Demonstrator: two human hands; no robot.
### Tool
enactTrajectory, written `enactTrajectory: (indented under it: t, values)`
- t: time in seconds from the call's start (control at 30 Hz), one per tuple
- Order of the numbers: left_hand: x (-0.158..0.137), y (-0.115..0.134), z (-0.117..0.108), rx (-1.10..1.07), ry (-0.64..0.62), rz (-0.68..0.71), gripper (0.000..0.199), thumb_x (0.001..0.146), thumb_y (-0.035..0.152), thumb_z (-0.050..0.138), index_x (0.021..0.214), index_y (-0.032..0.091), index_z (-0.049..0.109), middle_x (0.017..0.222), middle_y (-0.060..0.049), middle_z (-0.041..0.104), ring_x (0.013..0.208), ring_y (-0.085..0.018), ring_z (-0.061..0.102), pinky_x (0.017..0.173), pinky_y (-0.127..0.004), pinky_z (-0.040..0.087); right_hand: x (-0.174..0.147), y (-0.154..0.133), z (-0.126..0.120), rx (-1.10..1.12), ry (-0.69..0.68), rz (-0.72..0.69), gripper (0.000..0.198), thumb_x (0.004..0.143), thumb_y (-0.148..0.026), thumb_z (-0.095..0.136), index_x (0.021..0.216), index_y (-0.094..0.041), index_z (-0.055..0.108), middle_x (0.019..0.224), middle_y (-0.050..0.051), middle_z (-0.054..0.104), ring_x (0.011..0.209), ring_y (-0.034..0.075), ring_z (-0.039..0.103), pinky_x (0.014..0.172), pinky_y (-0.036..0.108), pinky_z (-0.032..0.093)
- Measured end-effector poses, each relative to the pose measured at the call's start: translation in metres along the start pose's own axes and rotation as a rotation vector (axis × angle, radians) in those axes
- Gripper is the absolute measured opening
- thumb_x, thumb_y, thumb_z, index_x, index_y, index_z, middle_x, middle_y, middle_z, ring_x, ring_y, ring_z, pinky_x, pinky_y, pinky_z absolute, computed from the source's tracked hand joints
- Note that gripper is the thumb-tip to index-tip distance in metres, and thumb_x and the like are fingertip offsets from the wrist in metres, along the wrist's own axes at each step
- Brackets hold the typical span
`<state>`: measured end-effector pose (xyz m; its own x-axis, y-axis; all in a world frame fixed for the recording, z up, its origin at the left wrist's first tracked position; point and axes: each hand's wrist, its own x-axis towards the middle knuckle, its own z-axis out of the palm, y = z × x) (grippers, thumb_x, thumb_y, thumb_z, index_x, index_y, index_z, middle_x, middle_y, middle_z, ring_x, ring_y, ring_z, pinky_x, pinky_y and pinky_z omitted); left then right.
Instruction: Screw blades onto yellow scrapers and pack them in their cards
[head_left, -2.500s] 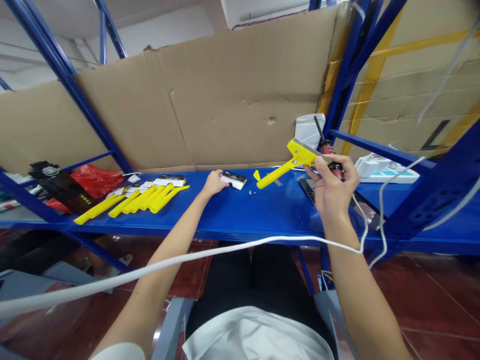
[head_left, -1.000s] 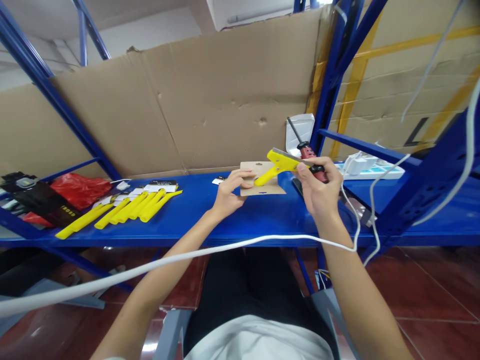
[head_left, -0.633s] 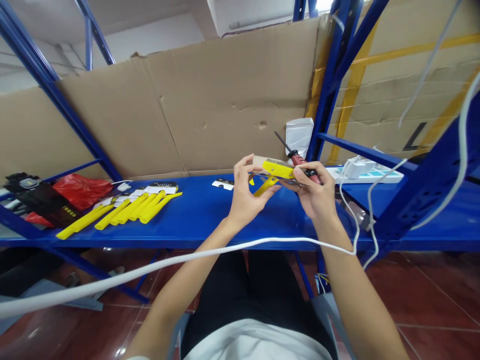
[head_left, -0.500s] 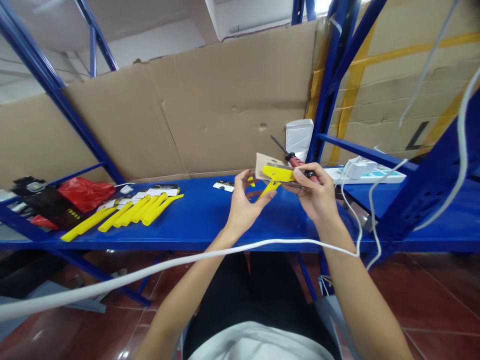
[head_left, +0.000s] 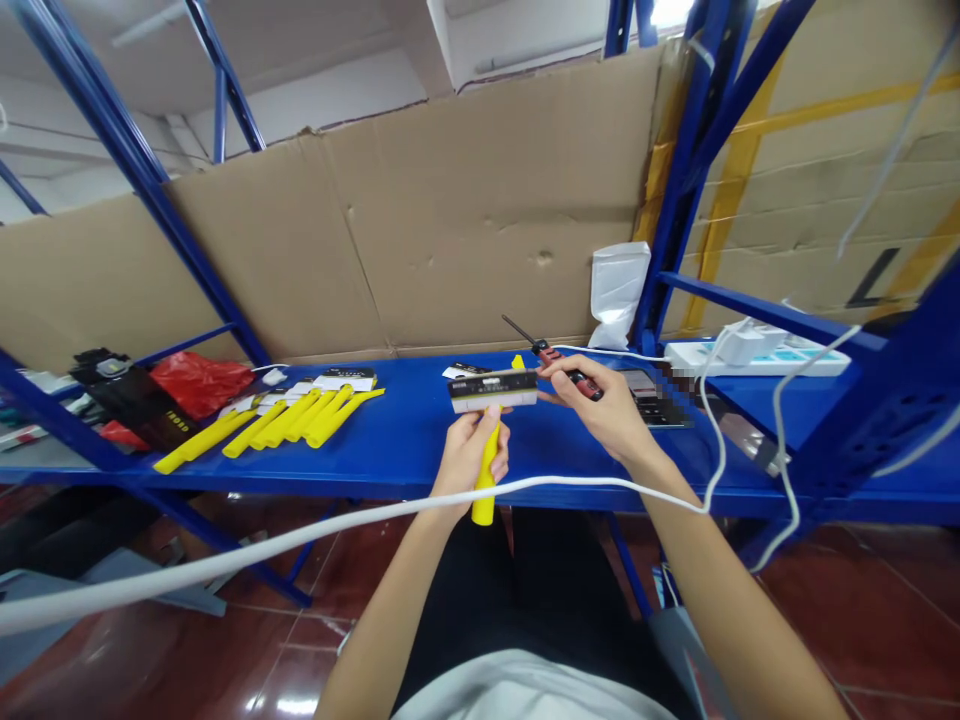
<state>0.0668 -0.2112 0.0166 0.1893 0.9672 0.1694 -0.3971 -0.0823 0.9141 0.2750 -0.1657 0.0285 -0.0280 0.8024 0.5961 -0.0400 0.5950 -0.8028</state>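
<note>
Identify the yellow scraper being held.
The scraper in the left hand, held clear of the blue shelf; the other yellow scrapers lie on it, side by side.

"What sort of place is this?"

"A workshop, by the look of it. The blue-painted metal table (head_left: 412, 440) sits between slotted blue steel rack posts (head_left: 686, 170), and a tall brown cardboard sheet (head_left: 487, 220) stands along its back edge."

"Couldn't that be a storeroom?"

"There's a red-and-black-handled screwdriver (head_left: 551, 357) above the table, and a row of alike yellow plastic handles (head_left: 302, 415) with black-and-white printed cards (head_left: 349, 382) towards the left edge. A long white power strip (head_left: 776, 357) lies near the back right corner."

"And the floor?"

"Glossy dark red tiles (head_left: 247, 650), below the front edge."
</note>
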Motion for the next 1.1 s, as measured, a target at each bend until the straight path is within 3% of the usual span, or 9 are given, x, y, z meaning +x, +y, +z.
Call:
enactTrajectory:
  t: [0.13, 0.3, 0.5, 0.6, 0.73, 0.87, 1.0, 1.03, 1.1]
  values:
    - [0.002, -0.003, -0.004, -0.013, -0.001, -0.003, 0.06, 0.086, 0.067, 0.092, 0.104, 0.016, 0.068, 0.068, 0.006, 0.06, 0.04, -0.005, 0.044, 0.039, -0.02, 0.038, 0.0, -0.002, 0.0, -0.205, -0.012, -0.136, 0.039, 0.088, -0.062, 0.094, 0.101, -0.026, 0.084, 0.107, 0.006, 0.084, 0.105, 0.03, 0.079, 0.104, 0.046, 0.064]
    - [0.001, -0.008, -0.005, 0.068, -0.042, 0.01, 0.057, 0.093, 0.07, 0.085, 0.107, 0.016, 0.07, 0.068, 0.005, 0.061, 0.042, -0.007, 0.048, 0.041, -0.021, 0.041, -0.001, -0.002, 0.005, -0.186, 0.072, -0.071, 0.045, 0.074, -0.058, 0.103, 0.097, -0.025, 0.082, 0.097, 0.003, 0.08, 0.081, 0.023, 0.072, 0.08, 0.038, 0.063]
    - [0.0, -0.012, -0.008, 0.198, -0.099, -0.012, 0.056, 0.097, 0.07, 0.079, 0.105, 0.016, 0.068, 0.071, 0.002, 0.064, 0.046, -0.008, 0.052, 0.042, -0.022, 0.044, 0.0, 0.005, 0.001, -0.111, 0.113, -0.046, 0.039, 0.076, -0.045, 0.103, 0.103, -0.025, 0.083, 0.118, 0.007, 0.079, 0.084, 0.022, 0.069, 0.072, 0.035, 0.061]
    - [-0.001, -0.013, -0.009, 0.232, -0.063, -0.004, 0.062, 0.091, 0.068, 0.086, 0.12, 0.018, 0.064, 0.077, 0.003, 0.067, 0.047, -0.008, 0.054, 0.042, -0.022, 0.045, 0.0, 0.009, -0.002, -0.126, 0.126, -0.043, 0.037, 0.077, -0.041, 0.102, 0.105, -0.024, 0.084, 0.117, 0.007, 0.08, 0.077, 0.019, 0.068, 0.069, 0.034, 0.061]
    - [-0.003, -0.016, -0.015, 0.325, 0.039, 0.033, 0.086, 0.083, 0.053, 0.097, 0.149, 0.025, 0.05, 0.099, 0.001, 0.07, 0.056, -0.011, 0.064, 0.044, -0.023, 0.05, 0.001, 0.012, -0.003, -0.142, 0.163, -0.039, 0.036, 0.076, -0.041, 0.103, 0.102, -0.024, 0.084, 0.112, 0.005, 0.08, 0.071, 0.017, 0.065, 0.067, 0.035, 0.064]
    - [-0.007, -0.015, -0.025, 0.578, 0.103, 0.18, 0.089, 0.093, 0.037, 0.088, 0.169, 0.032, 0.042, 0.12, -0.006, 0.071, 0.075, -0.016, 0.074, 0.061, -0.027, 0.06, 0.0, 0.002, 0.001, -0.061, 0.213, 0.005, 0.041, 0.071, -0.046, 0.106, 0.097, -0.024, 0.083, 0.112, 0.006, 0.077, 0.075, 0.019, 0.069, 0.066, 0.038, 0.073]
    - [-0.01, -0.011, -0.028, 0.804, 0.069, 0.42, 0.045, 0.101, 0.033, 0.079, 0.144, 0.024, 0.072, 0.138, -0.014, 0.076, 0.122, -0.028, 0.076, 0.099, -0.037, 0.064, -0.011, -0.024, 0.008, 0.098, 0.111, 0.06, 0.036, 0.085, -0.05, 0.1, 0.102, -0.025, 0.081, 0.116, 0.007, 0.078, 0.084, 0.025, 0.082, 0.079, 0.044, 0.077]
    - [-0.01, -0.01, -0.027, 0.777, 0.076, 0.414, 0.035, 0.103, 0.038, 0.079, 0.134, 0.022, 0.076, 0.13, -0.014, 0.078, 0.116, -0.028, 0.077, 0.094, -0.035, 0.065, -0.015, -0.031, 0.01, 0.122, 0.082, 0.05, 0.034, 0.089, -0.049, 0.098, 0.103, -0.025, 0.08, 0.117, 0.007, 0.078, 0.085, 0.026, 0.084, 0.08, 0.045, 0.077]
    - [-0.012, -0.006, -0.024, 0.622, 0.1, 0.3, 0.034, 0.103, 0.053, 0.077, 0.11, 0.02, 0.076, 0.097, -0.009, 0.077, 0.078, -0.02, 0.074, 0.065, -0.028, 0.061, -0.022, -0.045, 0.014, 0.124, 0.03, 0.009, 0.027, 0.094, -0.048, 0.094, 0.102, -0.026, 0.08, 0.117, 0.008, 0.079, 0.093, 0.03, 0.085, 0.078, 0.044, 0.078]
